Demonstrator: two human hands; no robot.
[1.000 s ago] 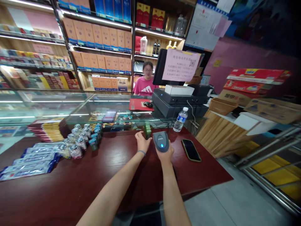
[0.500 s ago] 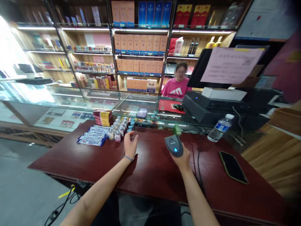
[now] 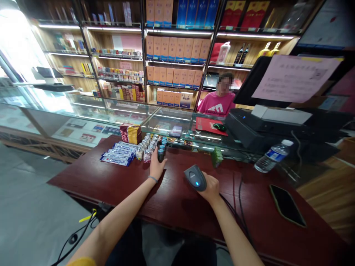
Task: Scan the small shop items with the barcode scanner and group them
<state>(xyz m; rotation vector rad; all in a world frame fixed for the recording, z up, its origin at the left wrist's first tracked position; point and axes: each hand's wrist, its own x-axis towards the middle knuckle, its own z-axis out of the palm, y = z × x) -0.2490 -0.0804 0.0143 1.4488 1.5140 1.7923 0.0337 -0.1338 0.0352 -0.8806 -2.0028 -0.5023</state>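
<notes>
My right hand (image 3: 210, 187) is wrapped round the handle of a dark grey barcode scanner (image 3: 195, 178), whose blue light is lit. Over the table, my left hand (image 3: 156, 168) reaches to the front of the small bottles, thumb and fingers apart. A dark bottle with a blue cap (image 3: 160, 155) stands between them; whether they touch it I cannot tell. Small clear jars with silvery lids (image 3: 147, 155) stand just left of that hand. Farther left lie blue-and-white sachets (image 3: 118, 154), with a stack of red-and-yellow packets (image 3: 130, 133) behind.
Green packs (image 3: 217, 157) stand beyond the scanner. On the right are a water bottle (image 3: 273, 156), a phone (image 3: 287, 205) and a monitor (image 3: 257, 81) with pink paper. The scanner cable (image 3: 242, 199) crosses the dark red table (image 3: 177, 210). Behind the glass counter (image 3: 155, 120) sits a person (image 3: 216, 103).
My left hand has moved forward to the blue-capped bottles, its fingers now on either side of one. The scanner has shifted left and turned, uncovering the green packs. The camera view has shifted left.
</notes>
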